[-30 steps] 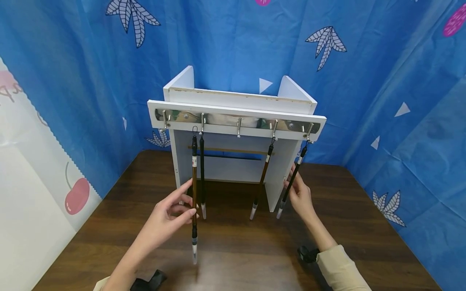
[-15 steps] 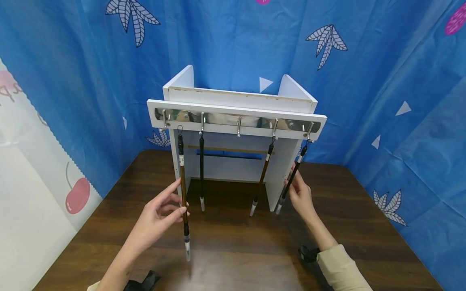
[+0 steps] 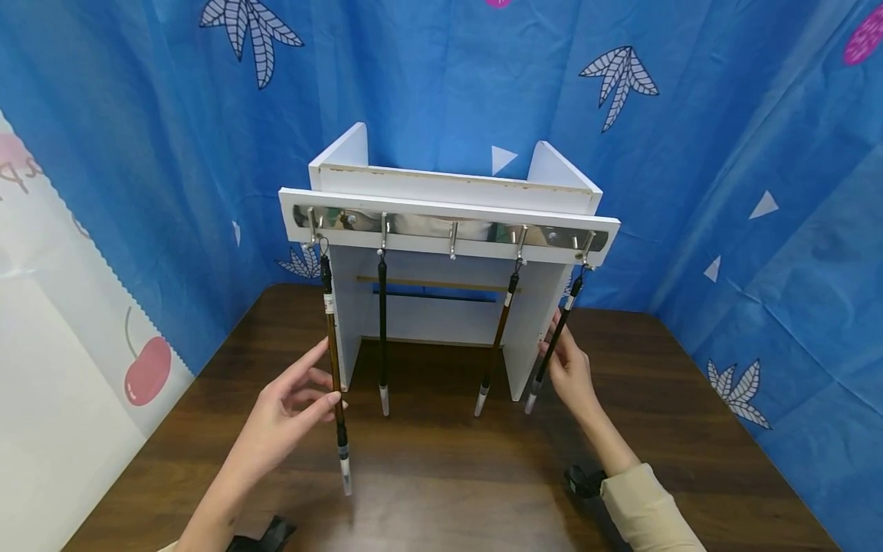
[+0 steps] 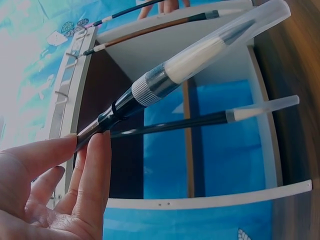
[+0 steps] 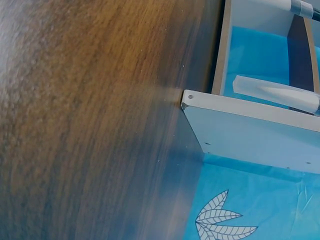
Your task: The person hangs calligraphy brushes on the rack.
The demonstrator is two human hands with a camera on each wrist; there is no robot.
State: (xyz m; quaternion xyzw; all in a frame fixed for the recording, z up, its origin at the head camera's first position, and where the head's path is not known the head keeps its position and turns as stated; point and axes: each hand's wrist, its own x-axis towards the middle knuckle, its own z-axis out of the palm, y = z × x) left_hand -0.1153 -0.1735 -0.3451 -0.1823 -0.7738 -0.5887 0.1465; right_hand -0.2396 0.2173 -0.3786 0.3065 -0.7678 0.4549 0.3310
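Observation:
My left hand (image 3: 297, 402) pinches a brown-handled calligraphy brush (image 3: 331, 322) between thumb and fingers, its capped tip pointing down. The brush's cord loop (image 3: 324, 245) is right by the leftmost hook (image 3: 312, 226) of the white hook rail (image 3: 421, 205). In the left wrist view a clear cap (image 4: 272, 15) covers the pale bristles. A black brush (image 3: 382, 322) hangs from the second hook, a brown one (image 3: 502, 326) from the fourth, another black one (image 3: 557, 330) from the fifth. My right hand (image 3: 571, 376) rests its fingers at the white stand's right side panel, partly behind that last brush.
The white stand (image 3: 520, 337) bears the rail across its front, on a dark wooden table (image 3: 441, 475). The middle hook (image 3: 452, 241) holds no brush. Blue patterned curtain (image 3: 441, 77) surrounds the back and right; a pale sheet (image 3: 62, 368) hangs at left.
My left hand has carried the brown brush leftward, from near the second hook to the leftmost one, and the brush now tilts slightly. My right hand stays at the side panel.

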